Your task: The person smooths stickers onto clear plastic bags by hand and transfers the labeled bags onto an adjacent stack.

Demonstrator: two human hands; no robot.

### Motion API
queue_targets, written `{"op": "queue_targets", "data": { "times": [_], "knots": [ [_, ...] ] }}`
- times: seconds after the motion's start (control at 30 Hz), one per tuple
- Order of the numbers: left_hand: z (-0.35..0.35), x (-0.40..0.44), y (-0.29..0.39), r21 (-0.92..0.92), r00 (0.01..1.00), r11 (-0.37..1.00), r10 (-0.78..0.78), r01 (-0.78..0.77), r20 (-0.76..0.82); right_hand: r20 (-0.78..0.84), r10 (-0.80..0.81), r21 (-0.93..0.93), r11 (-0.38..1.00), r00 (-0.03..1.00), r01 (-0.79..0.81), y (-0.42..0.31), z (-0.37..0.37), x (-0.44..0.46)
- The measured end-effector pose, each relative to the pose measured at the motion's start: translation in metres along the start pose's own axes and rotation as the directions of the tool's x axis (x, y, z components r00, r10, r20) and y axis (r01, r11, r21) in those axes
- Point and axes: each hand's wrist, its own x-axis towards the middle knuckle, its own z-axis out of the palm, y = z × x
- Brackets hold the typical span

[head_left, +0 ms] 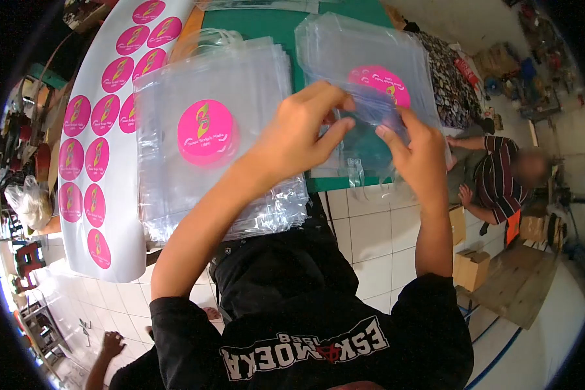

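My right hand [420, 153] pinches a folded edge of a clear plastic bag [374, 107] between thumb and fingers. Beside it, my left hand [305, 127] has its thumb and curled fingers apart, the fingertips close to the same bag; whether they touch it I cannot tell. Under the hands lies a pile of clear bags [335, 45], with a round pink sticker [382, 81] showing partly behind the lifted plastic. Left of that, below my left forearm, sits a thick stack of clear bags [156, 104] whose top one bears a pink sticker [205, 130].
A long white sheet [120, 240] of round pink stickers hangs over the table's left side. The green table top [253, 23] shows between the piles. At the right sits a person in a striped shirt [500, 175], near a cardboard box [471, 270]. Another person's hand [112, 344] shows lower left.
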Motion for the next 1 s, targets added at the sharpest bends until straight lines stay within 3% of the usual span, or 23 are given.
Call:
{"op": "queue_targets", "data": {
  "times": [0.03, 0.1, 0.13, 0.2, 0.33, 0.4, 0.53, 0.6, 0.8, 1.0],
  "knots": [
    [-0.008, -0.001, -0.004, 0.001, 1.0, 1.0, -0.001, 0.001, 0.001, 0.0, 0.001, 0.001, 1.0, 1.0, -0.001, 0.002, -0.002, 0.002],
    [-0.022, -0.003, -0.009, 0.299, 0.895, 0.937, 0.029, -0.179, 0.445, -0.009, -0.016, 0.036, 0.999, 1.0, 0.016, 0.008, -0.005, 0.006],
    [-0.022, -0.005, -0.01, 0.302, 0.896, 0.937, 0.026, -0.176, 0.444, -0.008, -0.016, 0.039, 0.999, 1.0, 0.017, 0.01, -0.006, 0.007],
    [-0.018, -0.01, -0.012, 0.446, 0.801, 0.853, -0.056, -0.272, 0.596, -0.003, -0.059, 0.059, 0.996, 0.998, 0.059, 0.012, -0.007, 0.01],
    [-0.013, -0.005, -0.016, 0.484, 0.768, 0.804, -0.053, -0.346, 0.638, -0.021, -0.087, 0.131, 0.987, 0.996, 0.089, 0.016, -0.003, 0.011],
    [-0.013, -0.002, -0.015, 0.456, 0.687, 0.796, -0.07, -0.399, 0.723, -0.01, -0.085, 0.155, 0.984, 0.996, 0.085, 0.019, -0.003, 0.011],
    [-0.014, 0.005, -0.02, 0.444, 0.685, 0.709, 0.076, -0.548, 0.725, 0.05, -0.065, 0.08, 0.995, 0.997, 0.06, 0.016, -0.008, 0.012],
    [-0.011, 0.009, -0.022, 0.431, 0.763, 0.658, 0.366, -0.617, 0.533, 0.089, -0.054, 0.019, 0.998, 0.995, 0.052, 0.008, -0.01, 0.011],
    [-0.004, 0.018, -0.019, 0.434, 0.833, 0.712, 0.455, -0.553, 0.314, 0.111, -0.105, 0.004, 0.994, 0.988, 0.105, 0.002, -0.007, 0.005],
    [0.001, 0.024, -0.013, 0.443, 0.857, 0.734, 0.447, -0.515, 0.257, 0.141, -0.214, -0.027, 0.975, 0.967, 0.219, -0.013, -0.008, -0.004]
  ]
}}
